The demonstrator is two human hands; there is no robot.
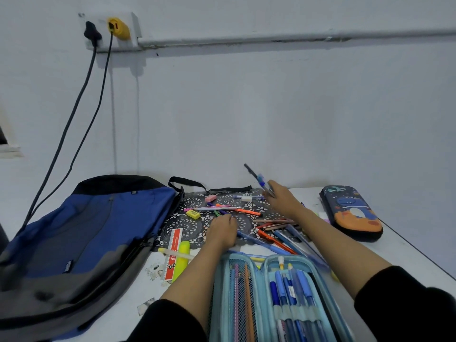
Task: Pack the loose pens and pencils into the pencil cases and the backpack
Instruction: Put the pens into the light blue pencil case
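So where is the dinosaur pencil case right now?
In the head view the dinosaur pencil case lies closed at the far right of the table, right of the right hand that holds a blue pen, apart from the loose pens.

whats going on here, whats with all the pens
A person is sorting stationery at a white table. Their right hand holds a blue pen lifted above the black lace mat, while the left hand is down among the loose pens there; whether it grips one is unclear. The light blue pencil case lies open nearest them, partly filled. The dinosaur pencil case is closed, and the backpack lies on the left.
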